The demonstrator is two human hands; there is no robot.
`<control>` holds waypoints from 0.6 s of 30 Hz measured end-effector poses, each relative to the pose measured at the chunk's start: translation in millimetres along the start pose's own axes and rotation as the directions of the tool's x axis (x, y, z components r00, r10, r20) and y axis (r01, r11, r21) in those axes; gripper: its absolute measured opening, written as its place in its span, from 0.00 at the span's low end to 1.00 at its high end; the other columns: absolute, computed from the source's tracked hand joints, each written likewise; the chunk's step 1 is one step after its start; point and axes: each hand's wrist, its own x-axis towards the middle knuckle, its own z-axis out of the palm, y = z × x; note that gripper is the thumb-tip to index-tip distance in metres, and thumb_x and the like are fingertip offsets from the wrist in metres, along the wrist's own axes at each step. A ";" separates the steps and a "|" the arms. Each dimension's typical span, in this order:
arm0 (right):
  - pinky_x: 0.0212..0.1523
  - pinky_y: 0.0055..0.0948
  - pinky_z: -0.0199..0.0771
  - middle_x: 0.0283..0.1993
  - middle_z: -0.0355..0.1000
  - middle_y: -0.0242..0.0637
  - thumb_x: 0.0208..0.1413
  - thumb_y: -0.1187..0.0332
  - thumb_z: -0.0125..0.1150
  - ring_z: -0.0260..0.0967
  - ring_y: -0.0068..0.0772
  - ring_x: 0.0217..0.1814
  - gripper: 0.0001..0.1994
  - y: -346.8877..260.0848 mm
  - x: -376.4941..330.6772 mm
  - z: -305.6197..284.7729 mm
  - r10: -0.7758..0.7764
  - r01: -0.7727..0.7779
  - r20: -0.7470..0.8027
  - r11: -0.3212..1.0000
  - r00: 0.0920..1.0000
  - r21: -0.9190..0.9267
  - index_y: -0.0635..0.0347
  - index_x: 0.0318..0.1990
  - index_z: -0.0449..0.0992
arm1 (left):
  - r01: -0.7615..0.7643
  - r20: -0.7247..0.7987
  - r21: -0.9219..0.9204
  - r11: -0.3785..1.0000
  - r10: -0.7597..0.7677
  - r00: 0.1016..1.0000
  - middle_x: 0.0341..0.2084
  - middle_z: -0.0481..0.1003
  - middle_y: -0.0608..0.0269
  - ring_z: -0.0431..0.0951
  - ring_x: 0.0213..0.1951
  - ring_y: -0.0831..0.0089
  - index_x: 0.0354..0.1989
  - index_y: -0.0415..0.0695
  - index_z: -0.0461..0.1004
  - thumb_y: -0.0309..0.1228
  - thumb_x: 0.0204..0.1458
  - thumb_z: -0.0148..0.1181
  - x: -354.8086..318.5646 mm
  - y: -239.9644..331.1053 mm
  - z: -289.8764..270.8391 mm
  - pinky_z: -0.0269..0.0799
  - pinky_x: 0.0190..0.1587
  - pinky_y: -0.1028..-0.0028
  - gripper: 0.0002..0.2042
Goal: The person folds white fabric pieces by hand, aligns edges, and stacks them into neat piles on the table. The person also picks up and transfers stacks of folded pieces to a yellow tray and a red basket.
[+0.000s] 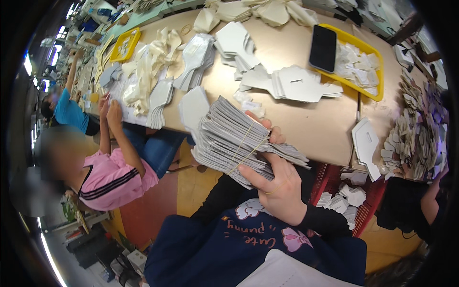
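Head view showed our right hand [282,189] just below the middle of the frame, closed around a thick bundle of flat grey die-cut cardboard pieces [234,141], thumb pressed across the lower face of the stack. Our left hand [270,131] was mostly hidden behind the bundle; only fingertips curled over its far edge, gripping it from the other side. A thin rubber band [246,148] ran across the stack near the thumb. The bundle was held tilted in the air, over the near edge of the tan worktable [315,126].

On the table above it lay loose fans of the same grey cut-outs [296,83], and more stacks [196,60] toward the upper left. A yellow tray [380,79] at the upper right held small white pieces, with a black phone [323,48] resting across its left rim. A red basket [370,205] with white pieces sat below the table edge, lower right. At the left, a person in a pink top [112,179] had both hands on white sheets, and another person in blue [69,112] sat farther back.
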 end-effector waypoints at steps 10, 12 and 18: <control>0.50 0.40 0.66 0.52 0.65 0.38 0.47 0.66 0.62 0.64 0.43 0.55 0.22 -7.4 -22.0 28.7 -0.117 0.113 -0.002 0.962 0.993 -0.250 0.16 0.48 0.77 | 0.104 0.314 -0.183 0.978 -0.042 0.948 0.43 0.76 0.58 0.75 0.41 0.64 0.49 0.53 0.71 0.50 0.49 0.67 14.3 -2.3 -10.8 0.64 0.43 0.70 0.23; 0.52 0.33 0.67 0.50 0.66 0.33 0.51 0.61 0.60 0.66 0.35 0.54 0.25 -8.7 -24.6 34.3 -0.140 0.119 -0.040 0.936 0.989 -0.333 0.08 0.53 0.72 | 0.102 0.326 -0.201 0.974 -0.032 0.945 0.41 0.77 0.59 0.76 0.40 0.64 0.47 0.52 0.72 0.50 0.48 0.68 14.2 -4.3 -8.2 0.65 0.41 0.71 0.23; 0.58 0.47 0.60 0.60 0.61 0.43 0.49 0.61 0.66 0.59 0.50 0.63 0.22 -7.9 -33.8 36.1 -0.125 0.132 0.042 0.955 0.991 -0.267 0.15 0.50 0.76 | 0.131 0.366 -0.197 0.972 -0.051 0.929 0.41 0.77 0.59 0.76 0.41 0.65 0.46 0.51 0.72 0.49 0.48 0.69 14.3 -3.7 -10.4 0.66 0.41 0.71 0.22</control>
